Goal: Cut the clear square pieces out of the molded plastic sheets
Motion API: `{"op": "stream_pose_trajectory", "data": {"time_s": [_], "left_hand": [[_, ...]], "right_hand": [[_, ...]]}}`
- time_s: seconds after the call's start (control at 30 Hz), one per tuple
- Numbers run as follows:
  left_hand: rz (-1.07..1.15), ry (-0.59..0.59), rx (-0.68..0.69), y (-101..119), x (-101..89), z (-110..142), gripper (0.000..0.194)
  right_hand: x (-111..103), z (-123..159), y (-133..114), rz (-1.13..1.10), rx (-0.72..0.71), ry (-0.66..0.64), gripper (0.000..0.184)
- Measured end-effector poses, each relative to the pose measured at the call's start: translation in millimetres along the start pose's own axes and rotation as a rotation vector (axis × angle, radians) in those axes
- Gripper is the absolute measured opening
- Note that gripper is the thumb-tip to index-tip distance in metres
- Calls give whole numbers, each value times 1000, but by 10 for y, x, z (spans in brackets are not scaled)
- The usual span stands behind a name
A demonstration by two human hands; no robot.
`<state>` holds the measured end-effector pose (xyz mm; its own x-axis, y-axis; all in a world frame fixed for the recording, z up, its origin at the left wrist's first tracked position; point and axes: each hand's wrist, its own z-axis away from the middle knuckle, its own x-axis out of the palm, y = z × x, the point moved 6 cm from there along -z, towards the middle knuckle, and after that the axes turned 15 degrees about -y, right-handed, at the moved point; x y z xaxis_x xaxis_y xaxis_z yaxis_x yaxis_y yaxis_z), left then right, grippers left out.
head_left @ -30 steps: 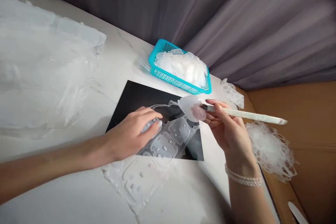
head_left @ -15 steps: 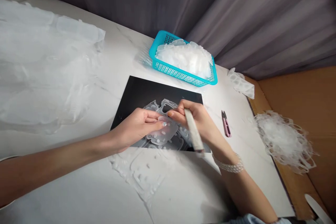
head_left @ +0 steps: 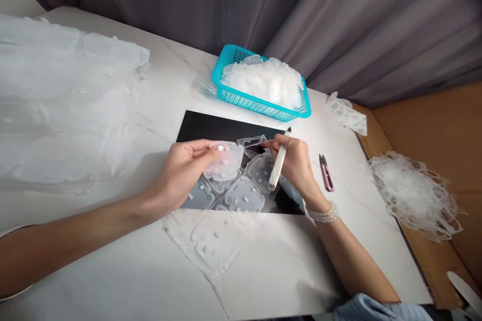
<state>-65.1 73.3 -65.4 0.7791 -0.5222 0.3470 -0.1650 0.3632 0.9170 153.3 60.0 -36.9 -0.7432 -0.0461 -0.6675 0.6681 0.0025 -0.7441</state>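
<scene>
A translucent moulded sheet of rounded pieces lies across a black mat on the white table. My left hand pinches one clear rounded piece and lifts it off the sheet. My right hand is closed round a white stick-like tool, its fingertips touching the sheet's torn edge. A pearl bracelet sits on my right wrist.
A turquoise basket heaped with clear pieces stands behind the mat. Small pink snips lie to the right of my right hand. A tangle of clear offcuts rests on the brown surface. Large translucent sheets cover the table's left.
My right hand came back from the basket side to the sheet, turning the tool downward. My left hand pinched a piece and raised it from the sheet.
</scene>
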Motion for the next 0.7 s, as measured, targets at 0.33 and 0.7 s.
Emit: {"op": "stream_pose_trajectory", "data": {"time_s": [0.33,0.7], "left_hand": [[291,-147,-43,50,87,-72,23],[379,-131,-142,50,114,-73,30]], "right_hand": [[-7,49,-297,-303,-15,-113,34],[256,67,-205,-732,26,-195,48]]}}
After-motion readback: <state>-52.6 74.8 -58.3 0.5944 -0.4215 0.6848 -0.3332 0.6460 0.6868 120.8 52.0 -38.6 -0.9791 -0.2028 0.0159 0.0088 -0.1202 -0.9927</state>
